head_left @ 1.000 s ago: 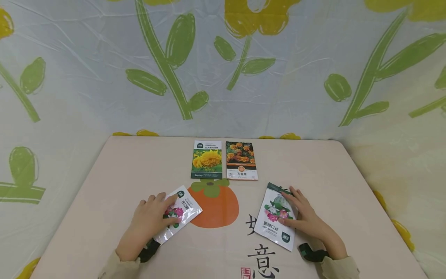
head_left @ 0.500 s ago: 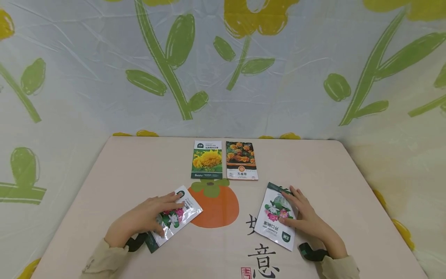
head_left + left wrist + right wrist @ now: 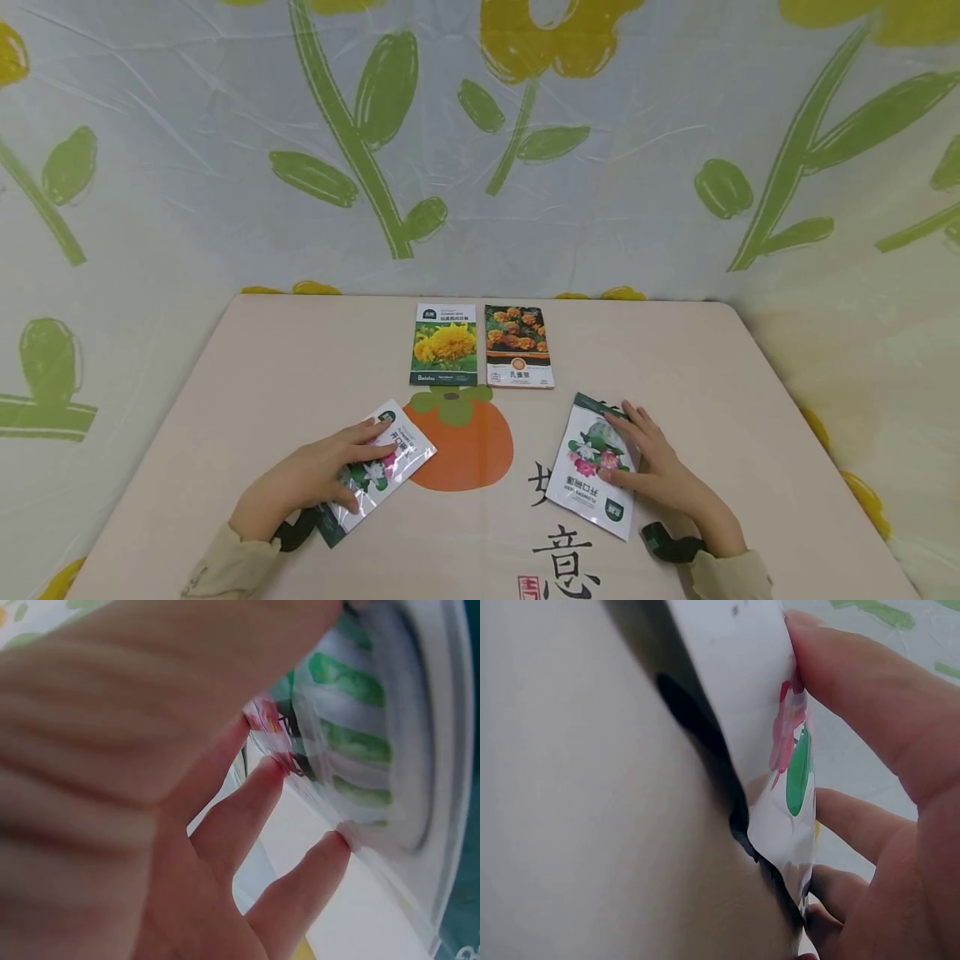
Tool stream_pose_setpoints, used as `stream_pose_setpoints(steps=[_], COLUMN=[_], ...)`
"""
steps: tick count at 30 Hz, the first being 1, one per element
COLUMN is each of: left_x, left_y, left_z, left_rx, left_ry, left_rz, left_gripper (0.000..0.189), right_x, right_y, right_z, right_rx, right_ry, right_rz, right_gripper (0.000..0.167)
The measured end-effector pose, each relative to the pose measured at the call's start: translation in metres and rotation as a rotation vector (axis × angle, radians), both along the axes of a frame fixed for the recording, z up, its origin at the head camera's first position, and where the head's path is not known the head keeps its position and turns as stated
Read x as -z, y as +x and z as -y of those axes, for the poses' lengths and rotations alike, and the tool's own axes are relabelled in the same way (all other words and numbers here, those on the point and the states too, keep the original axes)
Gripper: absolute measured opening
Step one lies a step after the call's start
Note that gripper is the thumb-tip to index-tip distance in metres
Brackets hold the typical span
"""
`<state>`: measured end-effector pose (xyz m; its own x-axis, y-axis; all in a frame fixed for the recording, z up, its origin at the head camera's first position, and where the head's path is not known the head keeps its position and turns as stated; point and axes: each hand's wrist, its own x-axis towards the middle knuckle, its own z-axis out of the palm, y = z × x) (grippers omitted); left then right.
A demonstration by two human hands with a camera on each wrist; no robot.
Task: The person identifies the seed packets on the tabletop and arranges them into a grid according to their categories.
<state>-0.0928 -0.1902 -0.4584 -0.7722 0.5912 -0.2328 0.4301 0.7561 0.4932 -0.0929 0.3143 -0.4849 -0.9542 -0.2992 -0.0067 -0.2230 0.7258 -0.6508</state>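
My left hand rests on a white and green seed packet with pink and white flowers, which lies slanted on the table. In the left wrist view the fingertips touch the packet's glossy face. On the right, my right hand lies with spread fingers on a matching seed packet, whose print is upside down. The right wrist view shows the thumb and fingers against that packet's face; its edge stands slightly off the table.
Toward the back, a yellow-flower seed packet and an orange-flower seed packet lie side by side. Printed persimmon and characters decorate the table cover. A flower-patterned curtain stands behind the far edge.
My left hand has shifted left and turned across its packet, uncovering the packet's green lower end. The packet itself has hardly moved. My right hand and its packet look the same.
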Motion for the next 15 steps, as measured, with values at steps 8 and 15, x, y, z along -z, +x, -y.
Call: stream_pose_setpoints(steps=[8,15], left_x=[-0.0017,-0.0029], left_y=[0.0063,0.0081], left_z=[-0.0053,-0.0099], left_rx=[-0.050,-0.070], left_ry=[0.017,-0.001], left_rz=[0.011,-0.005], left_gripper=[0.082,0.081], right_x=[0.0012,0.0024], right_y=[-0.0004,-0.0010], right_z=[0.0007,0.0007], right_rx=[0.008,0.010], right_ry=[0.001,0.003], right_rz=[0.004,0.000], right_gripper=[0.081,0.081])
